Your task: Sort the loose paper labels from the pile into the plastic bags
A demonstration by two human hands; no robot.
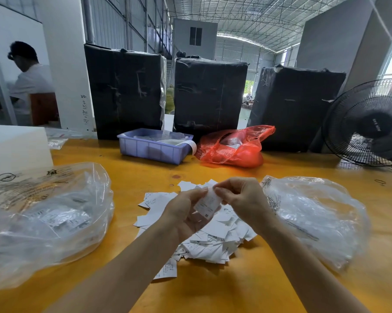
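Small stack of paper labels held above the loose pile, mid-table. Left hand cups it, fingers curled round; right hand pinches the top edge with thumb and forefinger. Clear plastic bags sit left and right of the pile. Risks: thin labels clinging together and landing in the wrong bag; standing fan nearby could scatter the pile if running.

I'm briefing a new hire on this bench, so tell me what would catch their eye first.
Both hands meet at the centre: the left hand and right hand pinch one label above the white pile of labels on the yellow table. Clear bags lie at each side, the left bag and the right bag. Behind, a red bag glows beside a blue tray.
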